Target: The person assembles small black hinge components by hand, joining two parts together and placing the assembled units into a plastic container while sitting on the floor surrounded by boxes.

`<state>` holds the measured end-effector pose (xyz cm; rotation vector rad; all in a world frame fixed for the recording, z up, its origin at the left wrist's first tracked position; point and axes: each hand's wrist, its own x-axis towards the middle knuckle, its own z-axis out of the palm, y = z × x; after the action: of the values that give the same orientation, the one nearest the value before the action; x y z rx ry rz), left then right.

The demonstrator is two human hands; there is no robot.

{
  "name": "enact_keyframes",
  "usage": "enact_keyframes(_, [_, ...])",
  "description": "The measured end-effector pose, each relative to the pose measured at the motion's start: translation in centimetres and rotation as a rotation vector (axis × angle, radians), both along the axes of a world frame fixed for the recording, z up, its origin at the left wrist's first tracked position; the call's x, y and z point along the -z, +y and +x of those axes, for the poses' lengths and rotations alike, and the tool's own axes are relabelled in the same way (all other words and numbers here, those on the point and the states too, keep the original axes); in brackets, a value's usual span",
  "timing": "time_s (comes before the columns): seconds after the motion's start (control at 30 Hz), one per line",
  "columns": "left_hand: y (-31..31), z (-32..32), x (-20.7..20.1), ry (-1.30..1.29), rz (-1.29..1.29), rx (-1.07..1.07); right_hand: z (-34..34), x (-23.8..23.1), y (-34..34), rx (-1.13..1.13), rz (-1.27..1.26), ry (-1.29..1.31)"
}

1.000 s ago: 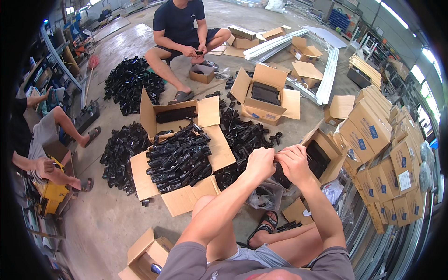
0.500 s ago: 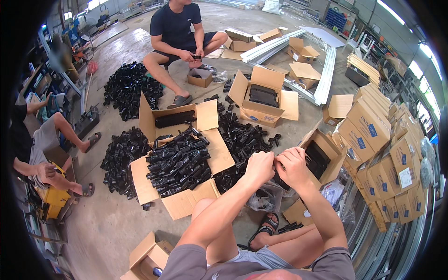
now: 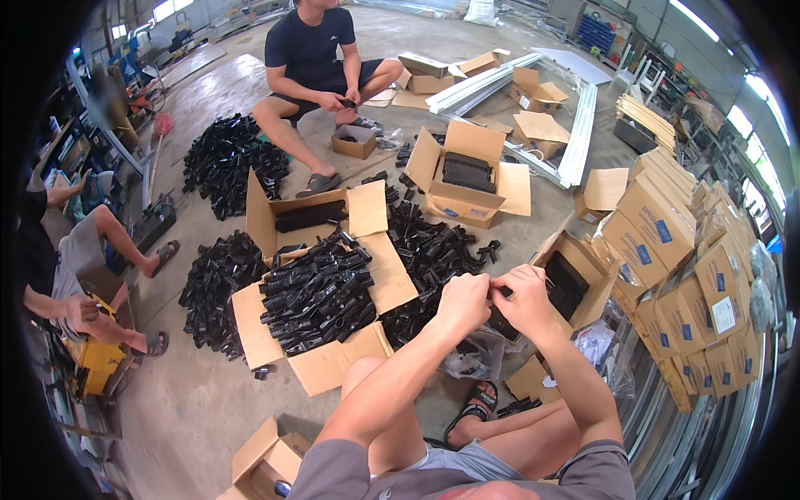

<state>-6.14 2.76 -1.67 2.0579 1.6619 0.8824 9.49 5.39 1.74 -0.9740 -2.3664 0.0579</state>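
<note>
My left hand (image 3: 464,302) and my right hand (image 3: 522,293) meet fingertip to fingertip in front of me, both with curled fingers. Whatever they pinch is mostly hidden behind the fingers; a small dark bit shows below them. Just beyond and left of the hands lies a loose heap of black plastic parts (image 3: 421,258). An open carton (image 3: 386,271) heaped with similar black parts (image 3: 318,292) stands left of my forearms. Close to my right hand is another open carton (image 3: 569,281) with black pieces inside.
Facing me, a seated person (image 3: 312,83) handles a small dark part. Another person (image 3: 71,275) sits at the left by a yellow box (image 3: 98,340). More black heaps (image 3: 233,162) lie on the floor. Stacked cartons (image 3: 646,229) stand at the right; a clear plastic bag (image 3: 472,354) lies below my hands.
My hands stay together in nearly the same place, with the right fingers slightly shifted. The view has moved slightly. The person at the left has shifted a hand a little.
</note>
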Motion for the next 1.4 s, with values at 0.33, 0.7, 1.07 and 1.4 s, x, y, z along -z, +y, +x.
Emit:
enact_keyframes(0.33, [0.0,0.6,-2.9,0.012,-0.05,-0.009,1.9,2.6,1.5,-0.071,0.147,0.151])
enact_keyframes(0.7, [0.1,0.9,-2.1,-0.109,-0.054,-0.1,3.4,1.8,0.1,0.136,0.29,0.325])
enact_keyframes(1.07, [1.2,-1.0,-1.8,-1.497,-0.598,0.004,2.7,25.5,-4.6,0.732,-1.165,-0.267])
enact_keyframes(1.4, [0.0,0.5,-3.5,-1.693,-0.592,0.054,-0.2,30.4,-6.9,0.658,-1.236,-0.274])
